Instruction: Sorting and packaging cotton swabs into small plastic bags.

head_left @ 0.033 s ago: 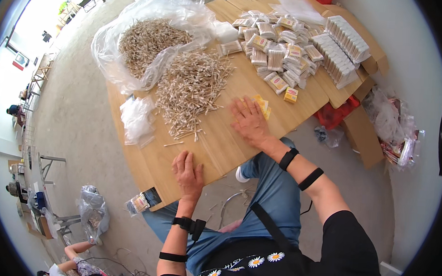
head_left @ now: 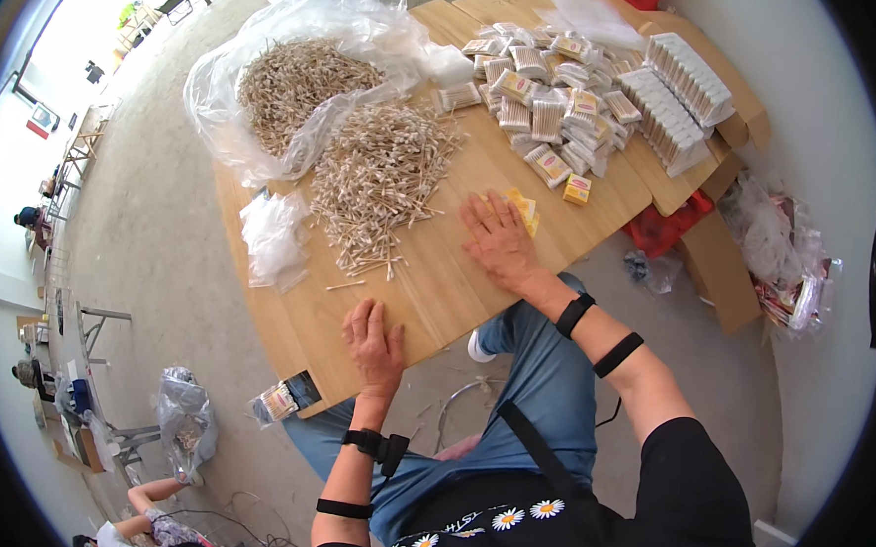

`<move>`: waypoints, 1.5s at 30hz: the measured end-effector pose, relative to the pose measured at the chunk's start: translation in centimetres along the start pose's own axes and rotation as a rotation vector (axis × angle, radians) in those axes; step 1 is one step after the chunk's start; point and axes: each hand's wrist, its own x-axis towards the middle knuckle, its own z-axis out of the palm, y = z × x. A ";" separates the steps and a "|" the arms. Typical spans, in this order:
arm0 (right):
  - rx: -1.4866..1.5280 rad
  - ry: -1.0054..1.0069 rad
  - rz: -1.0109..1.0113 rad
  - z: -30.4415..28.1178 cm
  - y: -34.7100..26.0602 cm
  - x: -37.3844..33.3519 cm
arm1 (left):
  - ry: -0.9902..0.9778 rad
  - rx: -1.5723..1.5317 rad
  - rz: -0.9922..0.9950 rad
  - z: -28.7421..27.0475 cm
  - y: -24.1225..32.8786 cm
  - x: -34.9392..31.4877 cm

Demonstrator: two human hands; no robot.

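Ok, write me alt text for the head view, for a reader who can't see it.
A left hand rests by the near edge of a wooden table, and a right hand lies beside yellow cards. Ahead is a heap of loose cotton swabs, with more in a clear bag beyond; packs are piled far right.

Bright, upper left blown out; hands (head_left: 500,245) sharp; soft shadows on tabletop (head_left: 435,291); edges bent, rim black.
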 end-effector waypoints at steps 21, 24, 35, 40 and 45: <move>0.494 -0.021 -0.071 -0.9 -14.8 3.3 | 0.086 -0.063 -0.033 0.3 0.0 -0.3; 0.406 -0.003 -0.100 1.2 -17.4 4.8 | 0.133 -0.189 -0.086 -0.1 -0.1 -0.3; 0.329 -0.033 -0.075 0.8 -16.6 2.0 | -0.034 0.053 -0.055 -1.9 -1.2 -2.5; 0.268 0.066 0.187 0.0 -15.1 4.2 | -0.060 0.096 -0.039 -1.5 -1.2 -2.5; 0.241 0.041 0.238 1.8 -13.3 4.2 | -0.049 0.078 -0.033 -1.4 -1.2 -2.7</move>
